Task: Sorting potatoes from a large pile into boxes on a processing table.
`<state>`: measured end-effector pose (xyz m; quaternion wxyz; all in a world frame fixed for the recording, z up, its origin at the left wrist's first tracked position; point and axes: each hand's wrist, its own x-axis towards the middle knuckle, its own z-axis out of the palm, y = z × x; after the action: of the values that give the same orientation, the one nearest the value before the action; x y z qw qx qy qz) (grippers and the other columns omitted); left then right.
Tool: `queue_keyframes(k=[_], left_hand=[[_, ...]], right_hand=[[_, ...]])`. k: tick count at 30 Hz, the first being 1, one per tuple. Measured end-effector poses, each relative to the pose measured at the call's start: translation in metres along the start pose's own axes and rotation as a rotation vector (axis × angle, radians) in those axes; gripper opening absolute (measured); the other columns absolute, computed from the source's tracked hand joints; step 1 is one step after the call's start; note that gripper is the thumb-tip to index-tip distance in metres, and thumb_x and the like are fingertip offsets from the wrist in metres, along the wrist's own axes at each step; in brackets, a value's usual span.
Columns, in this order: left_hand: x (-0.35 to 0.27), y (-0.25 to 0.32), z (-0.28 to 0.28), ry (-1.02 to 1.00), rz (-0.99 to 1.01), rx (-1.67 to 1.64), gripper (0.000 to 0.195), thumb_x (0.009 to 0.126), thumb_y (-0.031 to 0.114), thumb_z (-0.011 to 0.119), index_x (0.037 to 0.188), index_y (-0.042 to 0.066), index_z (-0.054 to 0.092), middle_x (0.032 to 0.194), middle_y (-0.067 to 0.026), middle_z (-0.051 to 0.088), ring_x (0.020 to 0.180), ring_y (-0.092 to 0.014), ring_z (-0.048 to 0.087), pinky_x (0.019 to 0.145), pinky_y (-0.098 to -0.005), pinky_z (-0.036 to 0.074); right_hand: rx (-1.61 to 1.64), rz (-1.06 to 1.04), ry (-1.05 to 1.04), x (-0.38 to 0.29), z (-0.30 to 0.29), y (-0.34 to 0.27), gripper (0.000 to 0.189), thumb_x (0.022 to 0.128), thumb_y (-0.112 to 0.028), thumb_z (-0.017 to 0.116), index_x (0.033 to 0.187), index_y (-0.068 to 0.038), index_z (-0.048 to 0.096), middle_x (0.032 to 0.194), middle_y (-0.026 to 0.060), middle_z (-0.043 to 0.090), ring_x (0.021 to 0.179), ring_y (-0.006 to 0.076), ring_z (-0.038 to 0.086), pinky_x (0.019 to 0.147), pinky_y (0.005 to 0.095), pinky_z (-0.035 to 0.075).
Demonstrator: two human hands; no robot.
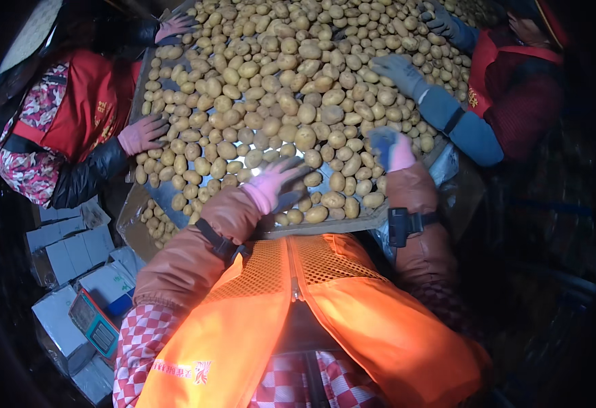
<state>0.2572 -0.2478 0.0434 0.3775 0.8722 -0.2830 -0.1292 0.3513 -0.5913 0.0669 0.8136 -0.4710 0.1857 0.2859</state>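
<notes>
A thick layer of potatoes point(288, 104) covers the sorting table point(164, 196), whose grey-blue surface shows in gaps. Gloved in pink with grey fingers, my left hand point(280, 184) lies palm down over potatoes close to the near rim. Its fingers are spread, and I see nothing held in it. My right hand point(391, 148), in a pink and blue glove, is at the right part of the pile. Those fingers curl down among the potatoes; whether they grip one is hidden.
A co-worker's pink-gloved hand point(143, 134) rests at the left edge. On the right, another person's grey-gloved hand point(399, 75) touches potatoes. A cardboard box point(130, 214) holding small potatoes stands below the left corner. White boxes point(76, 255) and a digital scale point(94, 324) are at lower left.
</notes>
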Motion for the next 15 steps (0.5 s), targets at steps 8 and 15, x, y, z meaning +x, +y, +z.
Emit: queue_keyframes(k=[8, 15], left_hand=[[0.011, -0.016, 0.013, -0.111, 0.054, -0.133, 0.047, 0.090, 0.022, 0.070, 0.136, 0.014, 0.061, 0.137, -0.0184, 0.059, 0.130, -0.040, 0.052, 0.109, -0.0469, 0.044], [0.021, -0.009, 0.004, -0.104, -0.043, -0.131, 0.030, 0.091, 0.027, 0.067, 0.116, 0.012, 0.070, 0.104, -0.0157, 0.069, 0.107, -0.036, 0.063, 0.092, -0.0437, 0.051]], right_hand=[[-1.775, 0.013, 0.280, 0.034, 0.043, 0.017, 0.059, 0.087, -0.022, 0.070, 0.138, -0.009, 0.045, 0.117, 0.0243, 0.068, 0.110, 0.0421, 0.065, 0.093, 0.0496, 0.051], [-1.779, -0.098, 0.323, 0.052, 0.042, 0.018, 0.050, 0.085, -0.025, 0.073, 0.127, -0.005, 0.054, 0.115, 0.0249, 0.068, 0.108, 0.0414, 0.066, 0.092, 0.0478, 0.051]])
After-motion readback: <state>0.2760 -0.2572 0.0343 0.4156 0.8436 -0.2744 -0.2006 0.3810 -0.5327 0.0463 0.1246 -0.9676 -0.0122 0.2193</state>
